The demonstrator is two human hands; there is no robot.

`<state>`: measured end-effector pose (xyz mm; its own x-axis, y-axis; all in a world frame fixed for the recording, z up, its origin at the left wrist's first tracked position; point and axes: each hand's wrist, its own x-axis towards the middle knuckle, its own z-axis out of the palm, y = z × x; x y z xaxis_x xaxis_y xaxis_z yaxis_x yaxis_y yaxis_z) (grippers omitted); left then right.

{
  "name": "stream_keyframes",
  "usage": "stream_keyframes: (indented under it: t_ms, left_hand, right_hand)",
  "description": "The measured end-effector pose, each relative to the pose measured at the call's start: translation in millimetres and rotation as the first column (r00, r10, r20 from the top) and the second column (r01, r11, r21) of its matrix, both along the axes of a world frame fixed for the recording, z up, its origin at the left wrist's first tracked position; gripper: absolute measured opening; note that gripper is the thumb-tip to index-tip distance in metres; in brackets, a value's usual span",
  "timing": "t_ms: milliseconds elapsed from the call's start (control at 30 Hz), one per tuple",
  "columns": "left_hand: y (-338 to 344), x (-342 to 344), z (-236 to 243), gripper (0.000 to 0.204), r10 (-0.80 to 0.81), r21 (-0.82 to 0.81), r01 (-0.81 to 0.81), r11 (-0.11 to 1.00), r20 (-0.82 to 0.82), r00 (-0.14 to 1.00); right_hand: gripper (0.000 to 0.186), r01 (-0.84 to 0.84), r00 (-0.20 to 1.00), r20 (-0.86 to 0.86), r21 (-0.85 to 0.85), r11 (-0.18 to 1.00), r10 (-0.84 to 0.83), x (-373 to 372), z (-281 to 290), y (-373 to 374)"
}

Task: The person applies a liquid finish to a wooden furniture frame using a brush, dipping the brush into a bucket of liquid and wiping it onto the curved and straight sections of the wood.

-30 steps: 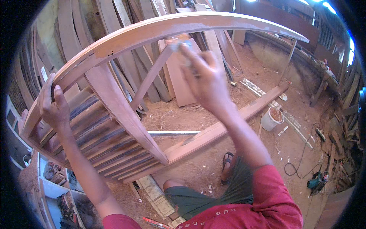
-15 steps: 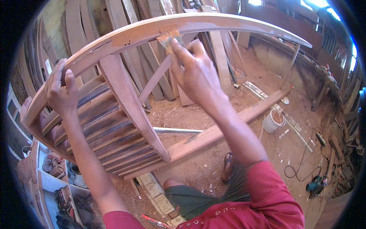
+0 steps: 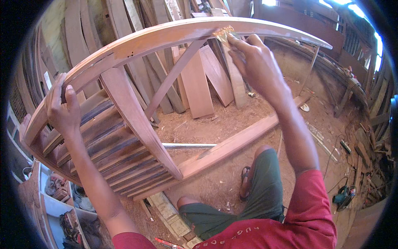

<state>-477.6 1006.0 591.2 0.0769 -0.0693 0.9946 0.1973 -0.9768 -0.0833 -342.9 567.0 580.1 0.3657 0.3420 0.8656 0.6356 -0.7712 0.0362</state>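
Note:
A large reddish wooden frame (image 3: pixel 124 83) with a slatted panel stands tilted before me, its long curved rail (image 3: pixel 157 34) arching across the top. My left hand (image 3: pixel 64 106) grips this rail near its left end, fingers over the edge and thumb upright. Farther right, my right hand (image 3: pixel 259 62) holds a flat putty knife (image 3: pixel 224 34); its blade is smeared with orange-brown paste and meets the rail's face. My fingers hide most of the knife's handle. Paler, smeared patches show on the rail around the blade, and small dark holes mark it farther left.
Many boards (image 3: pixel 201 85) lean against the back wall. The frame's straight lower beam (image 3: pixel 232 149) runs close to my knees. A teal power tool (image 3: pixel 343 197) lies at right near wood scraps. White shelving (image 3: pixel 54 209) holds clutter at lower left. Sawdust covers the floor.
My right hand has slid the putty knife rightward along the curved rail. My left hand stays on the rail's left end. My right knee has come up, and the white bucket is now out of sight.

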Motion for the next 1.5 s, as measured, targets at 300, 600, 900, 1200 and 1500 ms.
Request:
stream_keyframes:
  t_ms: [300, 600, 900, 1200, 1500]
  left_hand:
    - [-5, -1, 1, 0.036, 0.001, 0.021, -0.001, 1.0, -0.018, 1.0]
    - [1, -3, -1, 0.036, -0.007, 0.02, 0.008, 1.0, -0.032, 0.999]
    - [-2, -2, -2, 0.038, -0.018, -0.034, 0.016, 0.999, -0.044, 0.999]
    - [11, -5, 1, 0.04, 0.063, 0.056, -0.061, 0.997, -0.04, 0.997]
    - [9, 0, 0, 0.039, 0.013, 0.056, -0.01, 0.998, -0.05, 0.999]
  right_hand:
    - [0.043, -0.289, 0.951, 0.026, 0.429, 0.856, 0.309, -8, -31, 94]
    - [0.04, -0.243, 0.959, -0.033, 0.418, 0.875, 0.282, 0, -38, 97]
    - [0.039, -0.285, 0.958, 0.101, 0.446, 0.848, 0.269, 27, -39, 77]
    - [0.041, -0.237, 0.971, 0.15, 0.459, 0.856, 0.188, 45, -41, 56]
    - [0.039, -0.191, 0.981, 0.124, 0.472, 0.861, 0.15, 72, -45, 15]
